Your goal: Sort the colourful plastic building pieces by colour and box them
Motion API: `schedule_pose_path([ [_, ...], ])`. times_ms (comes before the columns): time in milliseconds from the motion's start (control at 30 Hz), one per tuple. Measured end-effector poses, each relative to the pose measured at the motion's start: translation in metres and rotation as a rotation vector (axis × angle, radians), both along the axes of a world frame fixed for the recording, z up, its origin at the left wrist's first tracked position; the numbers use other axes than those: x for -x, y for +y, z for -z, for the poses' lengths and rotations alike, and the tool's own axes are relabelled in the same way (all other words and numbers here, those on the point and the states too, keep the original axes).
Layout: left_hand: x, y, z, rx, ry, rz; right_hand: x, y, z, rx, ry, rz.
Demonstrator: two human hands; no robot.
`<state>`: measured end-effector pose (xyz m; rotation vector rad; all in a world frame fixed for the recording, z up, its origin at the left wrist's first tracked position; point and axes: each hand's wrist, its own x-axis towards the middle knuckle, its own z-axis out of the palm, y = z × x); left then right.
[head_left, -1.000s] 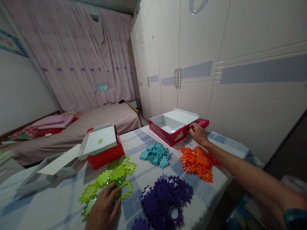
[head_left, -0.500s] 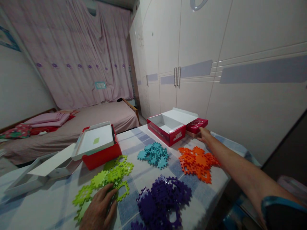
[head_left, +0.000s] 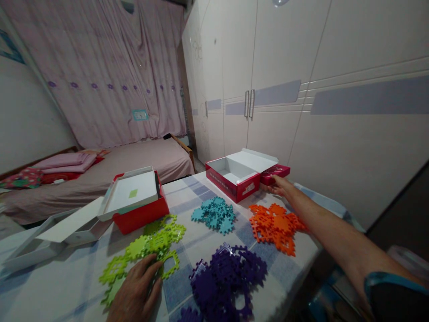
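My right hand (head_left: 280, 187) is stretched far out, fingers loose and flat against the lid (head_left: 275, 172) of the red box (head_left: 234, 177), touching it but not gripping. The box sits open just left of that hand, near the far edge of the counter (head_left: 77, 286). My left hand (head_left: 136, 293) lies close to me, palm down and released, pressing on the green pieces (head_left: 147, 252). The purple pieces (head_left: 224, 281) lie just right of it, the teal pieces (head_left: 214, 213) beyond them, and the orange pieces (head_left: 275, 226) under my right forearm. A second red box (head_left: 137, 203) stands beyond my left hand.

I reckon the risk is in the reach: with only fingertips on the lid, a push could slide the box toward the edge, or the lid could slip free. My forearm hangs low over the orange pile and could drag or scatter it if I pull back carelessly.
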<state>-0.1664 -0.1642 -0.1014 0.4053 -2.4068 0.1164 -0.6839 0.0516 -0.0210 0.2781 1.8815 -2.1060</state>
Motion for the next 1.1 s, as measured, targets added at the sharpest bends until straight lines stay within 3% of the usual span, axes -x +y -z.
schedule_pose_path([
  [367,0.001,-0.001,-0.001,0.026,-0.006,0.018,-0.014,-0.012,-0.002,-0.187,0.1,-0.089],
  [500,0.0,0.0,0.001,-0.04,-0.041,-0.016,-0.032,0.015,-0.005,-0.339,0.291,-0.11],
  [633,0.0,0.0,0.0,-0.107,-0.09,-0.006,-0.068,0.07,0.01,-0.501,0.576,-0.129],
  [733,0.001,0.0,-0.002,-0.154,-0.116,-0.008,-0.097,0.111,0.032,-0.794,0.825,-0.145],
  [800,0.001,0.001,-0.003,-0.179,-0.128,-0.015,-0.112,0.129,0.047,-0.966,0.879,-0.164],
  [933,0.001,0.003,-0.006,-0.215,-0.145,-0.028,-0.13,0.135,0.062,-1.055,0.808,-0.311],
  [1100,0.004,0.006,-0.009,-0.219,-0.147,-0.038,-0.15,0.113,0.058,-1.037,0.855,-0.361],
])
